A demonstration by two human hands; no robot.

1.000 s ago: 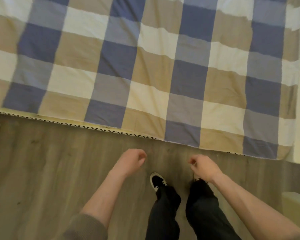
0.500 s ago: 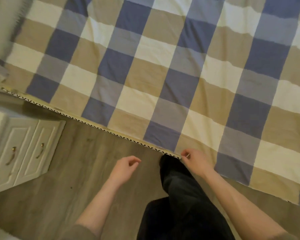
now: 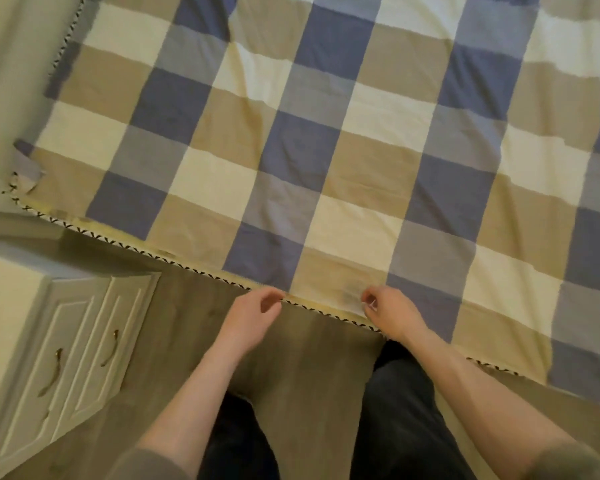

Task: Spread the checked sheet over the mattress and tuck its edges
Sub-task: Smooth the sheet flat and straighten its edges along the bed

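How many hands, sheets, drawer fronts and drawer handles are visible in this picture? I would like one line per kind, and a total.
Hands: 2, the left hand and the right hand
Checked sheet: 1
Drawer fronts: 2
Drawer handles: 2
Total: 7

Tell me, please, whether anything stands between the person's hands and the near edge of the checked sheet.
Nothing visible does. The right hand pinches the checked sheet at its near edge, and the left hand reaches the mattress trim beside it with curled fingers. The white cabinet stands off to the left, apart.
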